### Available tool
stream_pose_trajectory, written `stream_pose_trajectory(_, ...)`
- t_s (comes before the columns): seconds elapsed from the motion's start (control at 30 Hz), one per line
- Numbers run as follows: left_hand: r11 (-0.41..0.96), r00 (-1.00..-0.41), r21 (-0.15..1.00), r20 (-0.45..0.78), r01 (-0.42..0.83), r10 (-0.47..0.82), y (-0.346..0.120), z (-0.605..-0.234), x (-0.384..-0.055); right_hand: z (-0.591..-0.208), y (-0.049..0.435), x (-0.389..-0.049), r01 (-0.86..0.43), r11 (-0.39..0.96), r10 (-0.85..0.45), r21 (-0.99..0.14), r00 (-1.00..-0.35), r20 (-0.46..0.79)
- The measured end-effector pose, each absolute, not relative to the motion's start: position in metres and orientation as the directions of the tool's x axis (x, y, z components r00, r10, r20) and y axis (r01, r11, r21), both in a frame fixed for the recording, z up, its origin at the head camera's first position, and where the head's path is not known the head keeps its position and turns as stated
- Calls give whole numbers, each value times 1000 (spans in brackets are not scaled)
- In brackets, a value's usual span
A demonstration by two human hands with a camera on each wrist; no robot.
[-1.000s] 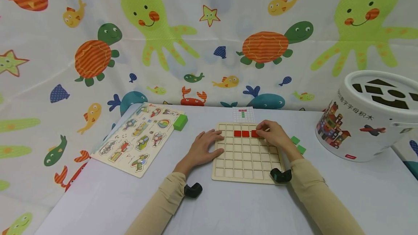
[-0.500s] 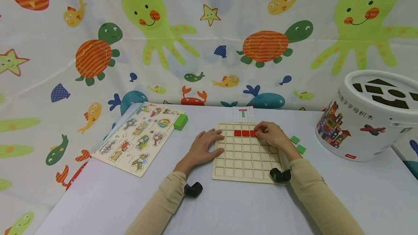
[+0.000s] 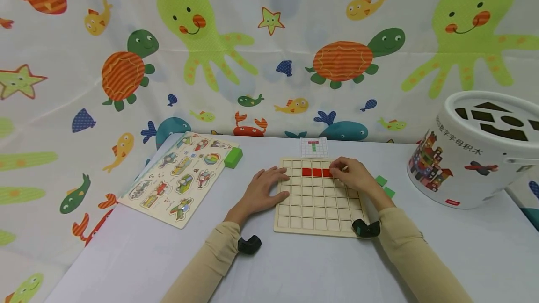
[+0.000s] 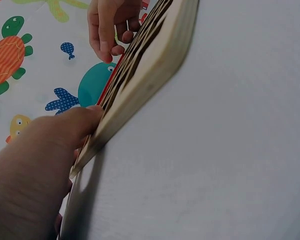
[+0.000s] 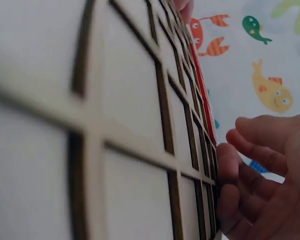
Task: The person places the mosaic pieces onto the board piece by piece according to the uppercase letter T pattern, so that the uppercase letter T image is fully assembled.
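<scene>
A wooden grid board (image 3: 307, 234) lies on the table, with three red square tiles (image 3: 316, 172) in a row near its far side. My left hand (image 3: 262, 190) rests at the board's left edge, fingers spread and fingertips on its rim; the left wrist view shows the thumb (image 4: 85, 120) over the edge. My right hand (image 3: 353, 175) is at the right end of the red row, fingers loosely bent. In the right wrist view, its lower fingertips (image 5: 227, 162) meet the board's surface and nothing shows between thumb and fingers. The rightmost tile is partly hidden by this hand.
Green square tiles (image 3: 389, 192) lie right of the board, partly behind the right wrist. A small pattern card (image 3: 307, 152) sits beyond the board. To the left are a picture puzzle board (image 3: 160, 212) and a green block (image 3: 233, 157); a white bucket (image 3: 455, 167) stands at right.
The rightmost red tile has slid left, closing the gap to the other two. My right hand went left with it, then slightly back right. My left hand has stayed in place.
</scene>
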State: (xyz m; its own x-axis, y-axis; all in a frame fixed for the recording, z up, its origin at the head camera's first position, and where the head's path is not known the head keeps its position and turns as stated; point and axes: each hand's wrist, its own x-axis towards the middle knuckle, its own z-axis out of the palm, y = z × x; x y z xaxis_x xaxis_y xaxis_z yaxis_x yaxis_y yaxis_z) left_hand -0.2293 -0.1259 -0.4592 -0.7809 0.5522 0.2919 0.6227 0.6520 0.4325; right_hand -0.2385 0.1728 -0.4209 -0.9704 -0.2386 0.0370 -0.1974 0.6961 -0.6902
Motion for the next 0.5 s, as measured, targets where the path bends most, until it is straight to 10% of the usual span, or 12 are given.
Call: stream_pose_trajectory(0.5,650,-781,437,285,622,555,-126,-458,-229,-411,199,-218,-149,738,-161,-659,-986,43)
